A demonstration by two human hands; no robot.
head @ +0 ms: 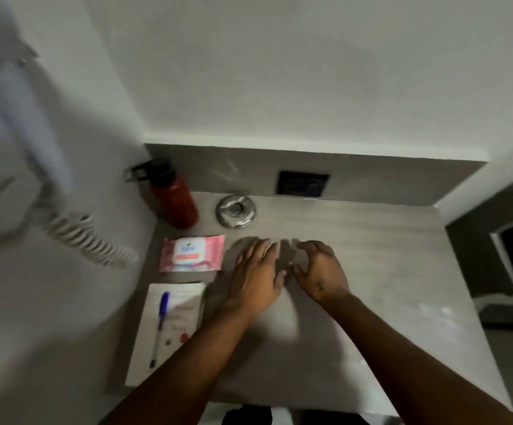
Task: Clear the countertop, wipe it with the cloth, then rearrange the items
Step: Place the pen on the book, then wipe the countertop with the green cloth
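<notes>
Here, both hands, left (256, 273) & right (319, 269), hover empty, fingers spread, over bare desk (371, 271). Bottle (173, 200), wipes (191, 253), pad (169, 329) w/ pen (160, 326) sit left; no cloth visible. Clear light items first, bottle upright.

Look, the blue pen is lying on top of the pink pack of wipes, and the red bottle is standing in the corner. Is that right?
Not quite. In the head view the blue pen lies on the white notepad, not on the pink pack of wipes, which sits apart from it, farther back on the countertop. The red bottle does stand in the corner.
</notes>
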